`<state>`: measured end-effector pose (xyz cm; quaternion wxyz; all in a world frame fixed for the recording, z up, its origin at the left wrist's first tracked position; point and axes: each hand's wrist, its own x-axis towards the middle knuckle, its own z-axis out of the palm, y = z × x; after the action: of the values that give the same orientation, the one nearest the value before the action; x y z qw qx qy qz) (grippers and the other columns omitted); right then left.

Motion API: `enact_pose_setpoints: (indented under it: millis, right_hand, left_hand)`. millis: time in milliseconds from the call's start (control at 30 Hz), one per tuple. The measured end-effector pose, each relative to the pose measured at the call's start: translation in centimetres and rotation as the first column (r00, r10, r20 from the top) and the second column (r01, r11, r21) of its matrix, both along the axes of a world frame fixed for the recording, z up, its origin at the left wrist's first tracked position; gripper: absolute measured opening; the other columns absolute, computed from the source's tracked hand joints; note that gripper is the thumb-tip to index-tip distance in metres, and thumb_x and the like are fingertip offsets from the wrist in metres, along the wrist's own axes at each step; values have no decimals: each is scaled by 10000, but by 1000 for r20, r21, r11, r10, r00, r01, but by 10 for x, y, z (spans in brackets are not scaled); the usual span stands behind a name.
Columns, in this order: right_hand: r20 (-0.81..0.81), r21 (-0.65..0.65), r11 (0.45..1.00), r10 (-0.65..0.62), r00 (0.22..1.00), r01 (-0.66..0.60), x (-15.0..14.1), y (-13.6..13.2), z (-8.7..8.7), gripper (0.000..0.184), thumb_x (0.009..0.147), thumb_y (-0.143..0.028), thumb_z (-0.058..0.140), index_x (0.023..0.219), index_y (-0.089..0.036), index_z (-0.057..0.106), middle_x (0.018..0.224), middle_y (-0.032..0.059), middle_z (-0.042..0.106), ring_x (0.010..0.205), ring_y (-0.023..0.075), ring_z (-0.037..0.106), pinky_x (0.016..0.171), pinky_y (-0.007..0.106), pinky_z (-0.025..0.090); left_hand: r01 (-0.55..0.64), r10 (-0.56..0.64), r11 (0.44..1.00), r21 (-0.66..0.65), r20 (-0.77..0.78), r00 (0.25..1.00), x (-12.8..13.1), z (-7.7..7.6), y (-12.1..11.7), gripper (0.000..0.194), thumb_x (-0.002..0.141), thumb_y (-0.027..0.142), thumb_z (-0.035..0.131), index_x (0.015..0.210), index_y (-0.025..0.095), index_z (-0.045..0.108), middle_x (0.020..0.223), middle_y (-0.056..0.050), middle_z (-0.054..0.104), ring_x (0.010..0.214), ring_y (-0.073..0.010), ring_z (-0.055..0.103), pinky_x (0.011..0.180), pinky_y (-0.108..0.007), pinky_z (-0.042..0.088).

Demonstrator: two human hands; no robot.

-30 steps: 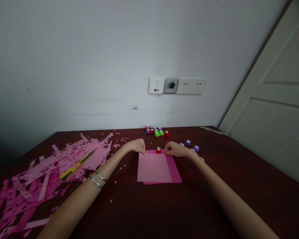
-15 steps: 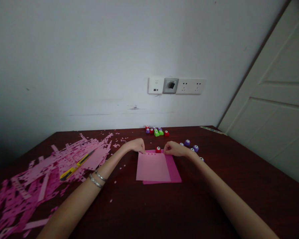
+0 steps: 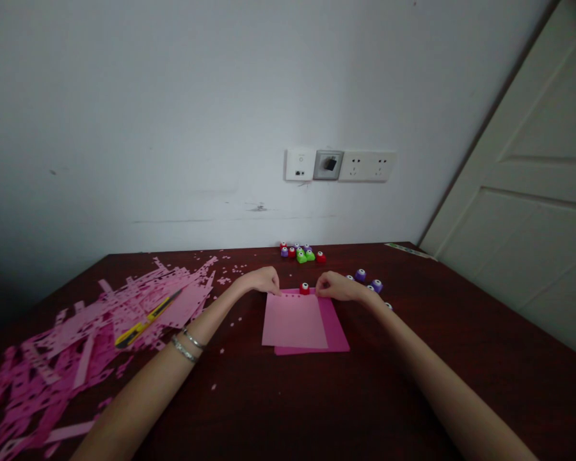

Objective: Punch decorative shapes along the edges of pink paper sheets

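Note:
A light pink sheet of paper [image 3: 295, 323] lies over a darker pink sheet [image 3: 336, 333] on the table. Several small punched holes run along the light sheet's far edge. My left hand [image 3: 265, 280] pinches that sheet at its far left corner. Its far right corner is pinched by my right hand [image 3: 333, 285], fingers pressed together. Between both hands, a red craft punch [image 3: 304, 289] sits on the far edge, just right of the row of holes. Whether the paper lies inside the punch's slot, I cannot tell.
Pink paper scraps [image 3: 96, 314] heap up on the left, with a yellow utility knife [image 3: 146, 319] on top. More punches [image 3: 301, 256] cluster near the wall. Several purple punches [image 3: 361, 275] stand beyond my right wrist. A patterned strip [image 3: 410, 251] lies at the back right.
The near edge of the light pink sheet has shifted very slightly away from me. Both hands and the red punch stay almost where they were.

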<state>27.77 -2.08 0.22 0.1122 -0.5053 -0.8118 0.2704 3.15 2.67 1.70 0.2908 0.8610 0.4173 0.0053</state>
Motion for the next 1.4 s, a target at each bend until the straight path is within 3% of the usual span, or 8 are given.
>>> enact_pose_setpoints:
  millis: [667, 1400]
  right_hand:
    - [-30, 88, 994, -58, 998, 60, -2, 1, -3, 183, 720, -192, 506, 721, -112, 670, 724, 56, 664, 654, 145, 574, 581, 223, 409]
    - [-36, 140, 985, -95, 995, 99, -3, 0, -3, 172, 729, -194, 503, 700, -126, 659, 746, 59, 666, 687, 152, 580, 623, 235, 414]
  left_hand:
    - [-42, 41, 999, 29, 25, 999, -2, -2, 1, 195, 596, 300, 613, 653, 136, 701, 650, -41, 672, 597, -131, 558, 537, -201, 359]
    - [-14, 10, 997, 78, 52, 999, -3, -4, 3, 180, 622, 274, 599, 657, 127, 699, 660, -49, 676, 629, -146, 580, 541, -210, 367]
